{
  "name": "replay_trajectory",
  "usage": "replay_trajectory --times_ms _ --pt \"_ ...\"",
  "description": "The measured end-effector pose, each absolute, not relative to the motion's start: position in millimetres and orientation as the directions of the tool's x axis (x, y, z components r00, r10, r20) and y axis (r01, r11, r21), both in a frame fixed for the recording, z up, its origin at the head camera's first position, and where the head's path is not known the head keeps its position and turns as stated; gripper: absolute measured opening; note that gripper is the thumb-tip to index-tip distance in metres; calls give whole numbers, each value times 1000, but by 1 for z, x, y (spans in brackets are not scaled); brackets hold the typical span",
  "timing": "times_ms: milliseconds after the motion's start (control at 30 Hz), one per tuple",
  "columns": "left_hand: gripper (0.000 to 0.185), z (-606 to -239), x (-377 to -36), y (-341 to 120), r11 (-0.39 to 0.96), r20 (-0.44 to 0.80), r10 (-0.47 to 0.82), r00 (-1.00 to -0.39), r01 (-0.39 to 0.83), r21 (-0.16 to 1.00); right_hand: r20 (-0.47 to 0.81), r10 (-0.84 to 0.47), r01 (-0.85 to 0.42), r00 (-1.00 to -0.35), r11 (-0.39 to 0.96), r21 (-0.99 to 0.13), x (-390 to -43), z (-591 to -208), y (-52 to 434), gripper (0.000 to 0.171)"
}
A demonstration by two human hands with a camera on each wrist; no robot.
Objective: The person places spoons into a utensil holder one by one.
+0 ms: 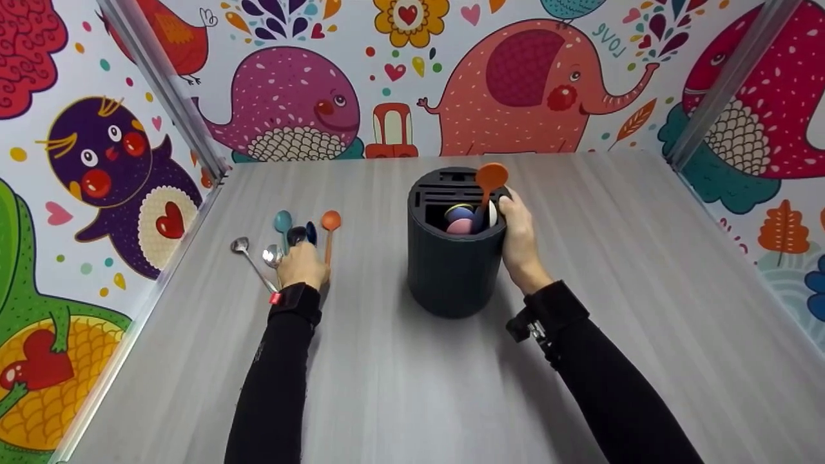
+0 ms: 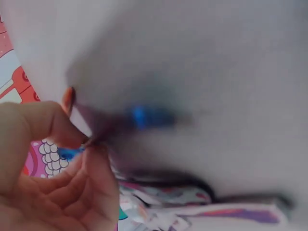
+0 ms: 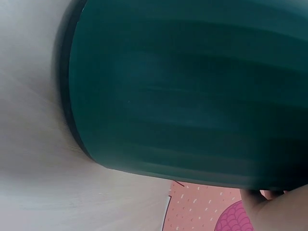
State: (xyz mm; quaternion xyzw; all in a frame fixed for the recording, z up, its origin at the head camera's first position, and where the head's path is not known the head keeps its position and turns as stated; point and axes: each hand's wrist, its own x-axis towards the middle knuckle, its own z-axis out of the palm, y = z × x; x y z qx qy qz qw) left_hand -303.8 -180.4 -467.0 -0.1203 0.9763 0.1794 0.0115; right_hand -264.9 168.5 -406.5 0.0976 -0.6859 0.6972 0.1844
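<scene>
A dark round utensil holder stands mid-table and fills the right wrist view. Several coloured spoon heads show inside it, and an orange spoon sticks up from its right side. My right hand lies against the holder's right wall with its fingers curled at the rim beside that spoon. My left hand is over a row of spoons lying on the table. It pinches a dark blue spoon, which is blurred in the left wrist view.
Around the left hand lie two silver spoons, a teal spoon and a second orange spoon. Cartoon-patterned walls with metal posts close in the grey table on three sides.
</scene>
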Motion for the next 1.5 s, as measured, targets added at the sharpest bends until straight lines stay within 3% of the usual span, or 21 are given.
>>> replay_trajectory --times_ms 200,400,633,867,1167,1300,1500 --pt "22 -463 -301 -182 856 -98 -273 -957 -288 429 376 126 -379 -918 1 -925 -264 -407 168 47" --pt "39 -454 -300 -182 770 -109 -289 -951 -299 564 378 129 -381 -917 7 -925 -264 -407 167 46" --pt "52 -438 -302 -173 679 -95 -312 -945 -291 674 410 115 -412 -905 12 -911 -267 -406 167 31" --pt "28 -417 -305 -150 522 -5 -321 -947 -181 834 411 125 -410 -903 39 -911 -268 -407 169 39" --pt "36 -375 -295 -109 191 84 -193 -978 46 980 396 133 -400 -909 -4 -917 -266 -405 168 38" --pt "40 -355 -289 -90 44 115 -128 -985 111 993 391 124 -394 -912 2 -919 -266 -407 168 38" --pt "44 -325 -284 -67 -111 266 -67 -962 272 956 400 124 -403 -908 -3 -915 -267 -407 167 41"
